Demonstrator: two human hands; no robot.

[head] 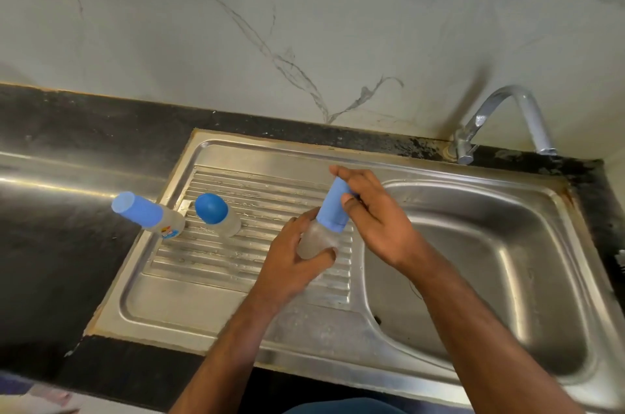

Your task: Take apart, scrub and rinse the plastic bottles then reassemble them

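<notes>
I hold a clear plastic bottle (316, 237) with a tall light-blue cap (333, 207) above the ribbed drainboard (236, 244). My left hand (291, 265) grips the clear body from below. My right hand (368, 214) curls round the blue cap from the right. Two more bottles stand at the left of the drainboard. One has a tall light-blue cap and a printed label (148, 215). The other has a round darker-blue cap (216, 214).
The steel sink basin (490, 278) lies to the right, with a chrome tap (507, 119) at the back right corner. A black counter (50, 244) runs to the left and a marble wall rises behind.
</notes>
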